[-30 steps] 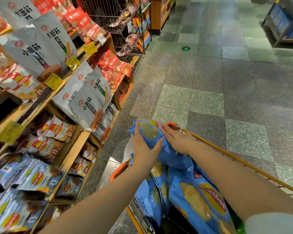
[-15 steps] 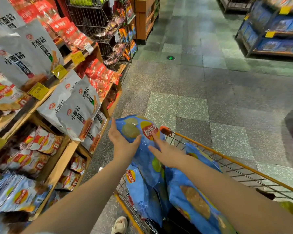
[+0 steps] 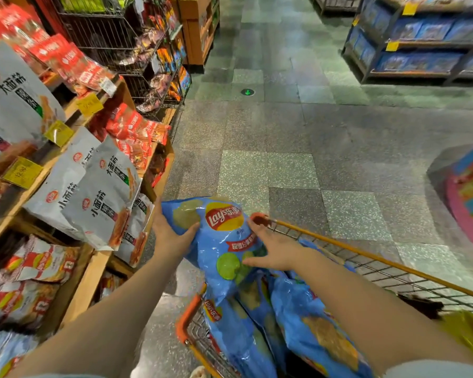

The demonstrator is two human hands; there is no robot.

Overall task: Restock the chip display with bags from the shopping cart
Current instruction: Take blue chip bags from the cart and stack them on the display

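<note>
Blue Lay's chip bag point(image 3: 224, 241) above orange shopping cart point(image 3: 339, 238) front corner; left hand point(image 3: 170, 236) grips its edge, right hand point(image 3: 271, 249) lies flat, fingers spread. Risk: one-sided hold, slick film slips, bag drops.

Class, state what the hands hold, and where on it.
Blue chip bag: left hand grips its upper left edge; right hand lies spread on its right side.
</note>
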